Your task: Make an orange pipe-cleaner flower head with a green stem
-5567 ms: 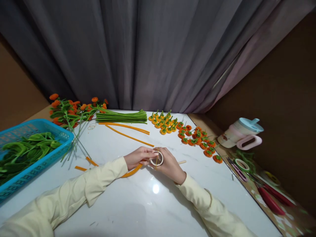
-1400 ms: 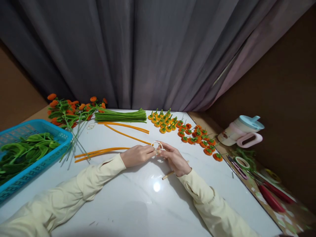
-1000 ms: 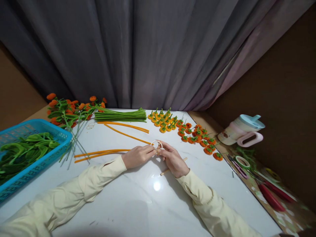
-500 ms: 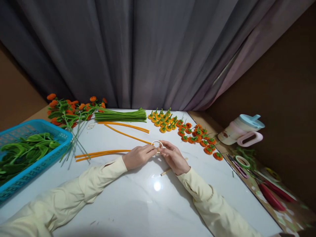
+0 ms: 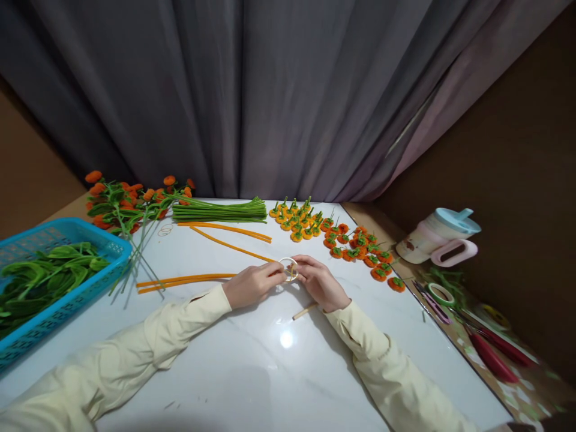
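Over the middle of the table, my left hand [image 5: 252, 285] and my right hand [image 5: 324, 287] hold a small white ring [image 5: 287, 260] from either side. The fingers of both are pinched together at its edges. Something thin and yellowish shows within the ring, too small to name. A thin wooden stick [image 5: 305, 311] lies on the table, partly under my right hand. Just behind my left hand an orange pipe cleaner [image 5: 234, 243] runs toward the ring. More orange pipe cleaners [image 5: 184, 281] lie to the left.
A blue basket [image 5: 114, 249] of green leaves stands left, near orange flowers [image 5: 128, 198]. Green pipe cleaners [image 5: 220, 210], yellow flower heads [image 5: 299, 219] and orange flower heads [image 5: 360, 243] lie along the back. To the right are a cup [image 5: 432, 237], a tape roll [image 5: 441, 294] and red-handled pliers [image 5: 492, 357].
The white ring has turned so that more of its round opening faces me. My right fingers have opened out slightly along its right edge, and that hand has shifted a little.
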The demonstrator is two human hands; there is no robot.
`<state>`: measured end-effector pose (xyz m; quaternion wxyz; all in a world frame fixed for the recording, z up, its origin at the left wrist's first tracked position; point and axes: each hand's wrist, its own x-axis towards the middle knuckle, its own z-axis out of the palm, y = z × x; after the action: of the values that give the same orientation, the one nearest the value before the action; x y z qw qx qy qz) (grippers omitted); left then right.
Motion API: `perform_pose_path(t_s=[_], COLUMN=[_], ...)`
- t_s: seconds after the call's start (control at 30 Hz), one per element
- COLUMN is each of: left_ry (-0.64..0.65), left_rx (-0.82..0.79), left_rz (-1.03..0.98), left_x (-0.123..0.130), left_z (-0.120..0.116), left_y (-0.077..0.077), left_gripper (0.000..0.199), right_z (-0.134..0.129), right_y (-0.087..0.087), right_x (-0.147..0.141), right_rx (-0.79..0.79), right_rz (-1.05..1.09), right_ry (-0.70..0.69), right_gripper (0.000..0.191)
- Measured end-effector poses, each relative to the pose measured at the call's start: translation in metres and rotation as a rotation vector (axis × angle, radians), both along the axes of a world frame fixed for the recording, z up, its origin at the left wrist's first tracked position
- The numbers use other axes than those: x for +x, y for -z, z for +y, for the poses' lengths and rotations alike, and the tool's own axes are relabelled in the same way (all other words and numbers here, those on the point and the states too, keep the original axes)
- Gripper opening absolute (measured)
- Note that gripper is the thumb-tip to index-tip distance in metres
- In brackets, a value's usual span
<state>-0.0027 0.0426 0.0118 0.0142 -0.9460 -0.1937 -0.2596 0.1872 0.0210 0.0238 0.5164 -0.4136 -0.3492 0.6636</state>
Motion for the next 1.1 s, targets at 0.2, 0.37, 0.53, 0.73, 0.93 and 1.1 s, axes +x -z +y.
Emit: perform_pose_path(t_s=[0.2, 0.37, 0.53, 0.73, 0.93, 1.1], left_ry=[0.010, 0.046, 0.059, 0.078, 0.052, 0.008], left_rx=[-0.083, -0.248, -0.400, -0.458, -0.515, -0.530], left_rz=[-0.058, -0.194, -0.354, -0.439, -0.449, -0.468], left_x=[0.000, 0.004, 0.007, 0.008, 0.009, 0.009], left_z=[-0.001, -0.002, -0.002, 0.000, 0.001, 0.004], left_y=[-0.002, -0.005, -0.005, -0.009, -0.010, -0.006], left_gripper=[0.019, 0.017, 0.015, 0.012, 0.008, 0.007], right_z=[0.001, 0.000, 0.001, 0.004, 0.002, 0.000], right_y=[0.001, -0.001, -0.001, 0.003, 0.003, 0.003], right_x=[0.002, 0.002, 0.005, 0.012, 0.010, 0.006], right_rx=[-0.057, -0.033, -0.015, 0.007, 0.025, 0.103], right_rz=[0.054, 0.045, 0.006, -0.005, -0.069, -0.204], right_ry=[-0.031, -0.065, -0.078, -0.121, -0.087, -0.028], right_gripper=[0.023, 0.024, 0.028, 0.032, 0.035, 0.035])
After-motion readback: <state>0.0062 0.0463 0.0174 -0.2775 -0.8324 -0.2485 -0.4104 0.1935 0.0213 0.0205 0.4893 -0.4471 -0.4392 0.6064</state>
